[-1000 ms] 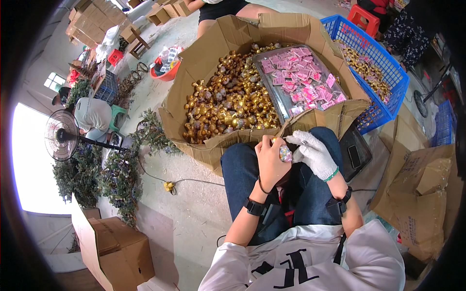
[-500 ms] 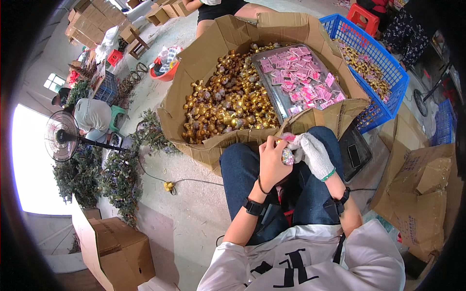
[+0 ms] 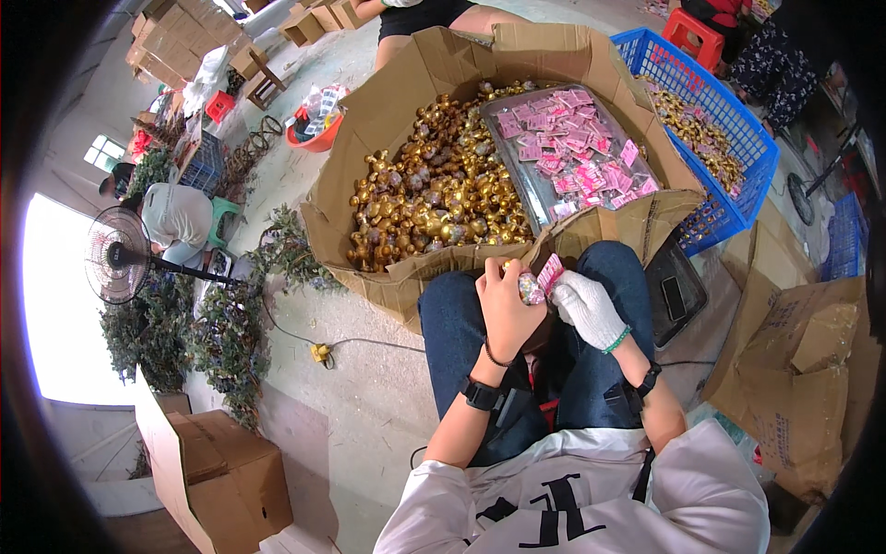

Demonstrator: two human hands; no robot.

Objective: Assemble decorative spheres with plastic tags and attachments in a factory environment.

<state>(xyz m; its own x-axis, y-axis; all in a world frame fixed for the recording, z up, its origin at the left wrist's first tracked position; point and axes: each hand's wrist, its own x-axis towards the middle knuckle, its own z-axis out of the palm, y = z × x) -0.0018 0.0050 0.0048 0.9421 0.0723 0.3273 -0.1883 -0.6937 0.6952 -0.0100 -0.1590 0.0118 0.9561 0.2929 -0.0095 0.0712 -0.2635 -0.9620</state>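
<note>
My bare left hand (image 3: 509, 310) is closed around a small golden ornament with a shiny, multicoloured round part (image 3: 531, 289); fingers hide most of it. Close beside it, my right hand (image 3: 589, 310), in a white knit glove with a green cuff edge, pinches a pink tag (image 3: 550, 271) that stands up against the ornament. Whether the two are joined cannot be made out. Both hands are above my lap, at the near edge of a big cardboard box (image 3: 323, 208). Inside it lies a heap of golden ornaments (image 3: 443, 198), with a clear tray (image 3: 510, 171) of pink tags (image 3: 568, 129) on the right.
A blue plastic crate (image 3: 759, 185) with more tagged golden ornaments stands right of the box. A phone (image 3: 673, 297) lies on a dark surface by my right knee. Cartons (image 3: 231, 475) and a fan (image 3: 118, 256) are at the left. Another person (image 3: 425, 18) sits across the box.
The pink tag has come upright between my hands and shows its face. My left hand has turned and shifted slightly left, while my right has drawn slightly down and away.
</note>
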